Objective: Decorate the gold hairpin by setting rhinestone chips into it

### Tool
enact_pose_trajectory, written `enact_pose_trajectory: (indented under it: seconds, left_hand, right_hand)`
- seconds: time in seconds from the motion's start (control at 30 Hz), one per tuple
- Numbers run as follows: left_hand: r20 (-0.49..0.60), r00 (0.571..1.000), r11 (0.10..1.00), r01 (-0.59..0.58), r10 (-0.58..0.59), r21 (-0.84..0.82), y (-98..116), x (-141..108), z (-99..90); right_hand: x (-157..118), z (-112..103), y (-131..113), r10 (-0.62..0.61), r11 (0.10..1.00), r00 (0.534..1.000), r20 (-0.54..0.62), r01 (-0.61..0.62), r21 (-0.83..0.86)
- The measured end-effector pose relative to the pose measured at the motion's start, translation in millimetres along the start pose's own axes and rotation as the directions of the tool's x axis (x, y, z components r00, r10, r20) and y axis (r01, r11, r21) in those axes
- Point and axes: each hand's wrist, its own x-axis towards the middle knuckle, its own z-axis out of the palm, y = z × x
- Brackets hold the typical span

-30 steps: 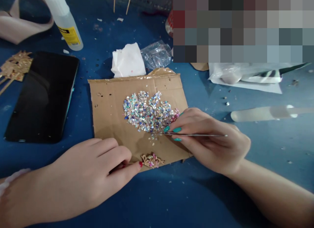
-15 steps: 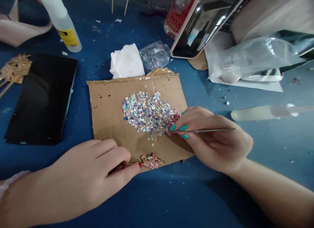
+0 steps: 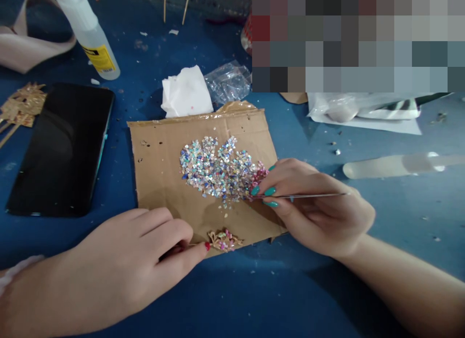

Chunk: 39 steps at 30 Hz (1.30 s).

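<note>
My left hand [image 3: 141, 265] is closed on the thin stem of a gold hairpin [image 3: 223, 240], whose openwork head carries pink and pale chips. That head lies over the front edge of a brown cardboard piece [image 3: 163, 192]. My right hand [image 3: 316, 207] is closed round slim metal tweezers [image 3: 316, 196], seen edge-on. Their tip is down at the right side of a pile of shiny shell-like chips [image 3: 218, 168], close to some pink chips [image 3: 260, 173]. Whether the tip grips a chip cannot be made out.
A black phone [image 3: 61, 149] lies left, by another gold ornament [image 3: 23, 105] and a white bottle [image 3: 90, 38] with a yellow label. Crumpled white paper [image 3: 187, 93] and clear plastic [image 3: 228, 81] sit behind the cardboard. A whitish tube [image 3: 385, 166] lies right. Blurred blocks cover the upper right.
The tweezers have tilted slightly in my right hand, their tip staying by the pink chips. My left hand and the hairpin keep their place. The upper right is now blocked out.
</note>
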Motion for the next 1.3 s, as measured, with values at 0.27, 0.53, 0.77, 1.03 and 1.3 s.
enact_pose_trajectory:
  seconds: [0.27,0.53,0.77,1.03,1.3]
  left_hand:
    - [-0.007,1.0,1.0,-0.003,0.003,0.001,0.9,0.2,-1.9]
    - [0.005,1.0,1.0,-0.014,0.014,0.018,1.0,0.2,-1.9]
    - [-0.017,1.0,1.0,-0.012,0.012,0.007,0.6,1.5,-2.2]
    - [-0.002,1.0,1.0,-0.011,0.011,0.017,0.1,1.6,-2.7]
    - [-0.007,1.0,1.0,-0.006,0.006,0.001,0.6,1.6,-2.3]
  right_hand:
    - [0.5,-0.3,-1.1,-0.043,0.999,0.999,-0.008,0.043,-0.03]
    - [2.8,0.7,-0.9,-0.071,0.997,0.998,0.004,0.071,-0.025]
    - [4.2,0.2,-2.1,-0.067,0.996,0.998,0.009,0.067,-0.06]
    - [5.3,-0.3,-1.0,-0.083,0.995,0.996,0.023,0.084,-0.045]
    - [4.8,0.7,-1.1,-0.09,0.995,0.996,0.015,0.091,-0.034]
